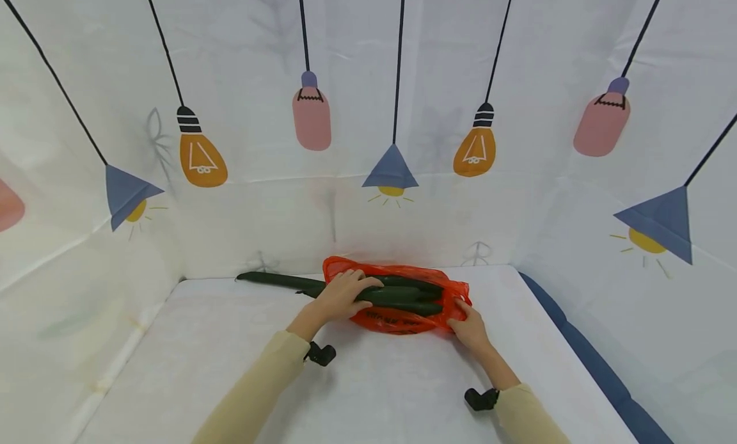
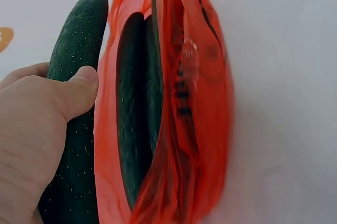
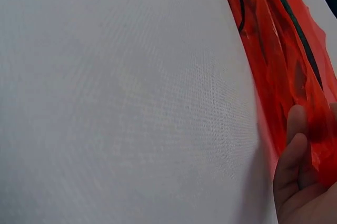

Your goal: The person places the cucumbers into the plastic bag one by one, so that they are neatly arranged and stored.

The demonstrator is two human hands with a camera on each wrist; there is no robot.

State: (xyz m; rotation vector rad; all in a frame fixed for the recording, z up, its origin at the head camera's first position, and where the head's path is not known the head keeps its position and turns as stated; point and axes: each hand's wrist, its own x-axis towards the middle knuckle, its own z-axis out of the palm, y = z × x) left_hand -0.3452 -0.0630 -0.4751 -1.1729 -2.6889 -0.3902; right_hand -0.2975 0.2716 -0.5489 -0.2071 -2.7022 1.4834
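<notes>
My left hand (image 1: 342,295) grips a dark green cucumber (image 2: 79,40), its thumb lying across the skin in the left wrist view. That cucumber is right beside the mouth of a thin red plastic bag (image 2: 210,129) with dark print. Inside the bag, further cucumbers (image 2: 132,103) lie side by side, partly covered by the plastic. At the bag's right end, my right hand (image 1: 469,325) pinches the plastic between thumb and fingers (image 3: 295,153). Another cucumber (image 1: 276,279) lies left of the bag, its right end hidden behind the left hand.
The bag lies near the back edge of a white table (image 1: 230,367). Behind and at both sides hangs a white curtain (image 1: 259,220) printed with lamps and bulbs. Blue padding (image 1: 576,348) runs along the table's right edge.
</notes>
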